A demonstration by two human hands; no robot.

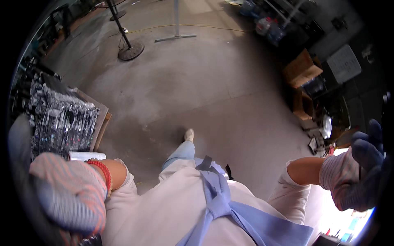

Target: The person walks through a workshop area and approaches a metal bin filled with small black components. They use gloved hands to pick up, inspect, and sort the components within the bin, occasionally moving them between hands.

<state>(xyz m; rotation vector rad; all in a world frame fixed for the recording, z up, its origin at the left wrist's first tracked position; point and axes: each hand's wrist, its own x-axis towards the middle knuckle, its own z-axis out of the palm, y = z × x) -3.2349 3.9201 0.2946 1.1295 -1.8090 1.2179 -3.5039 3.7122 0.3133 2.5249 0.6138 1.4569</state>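
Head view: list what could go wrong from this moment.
1. The stacked metal parts sit on a board close by the left hand; a swing of that arm could knock them.
2. Both hands wear thick gloves, and the right hand reaches out toward the cluttered boxes, so grip may be clumsy.
3. A yellow cable and a stand base lie on the floor ahead: possible trip points.

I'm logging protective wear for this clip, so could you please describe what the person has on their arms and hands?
Both hands wear knit gloves with pale pink-and-white striped cuffs: left hand, right hand, whose fingers are dark blue. A red bead bracelet circles the left wrist. White short sleeves leave the forearms bare.
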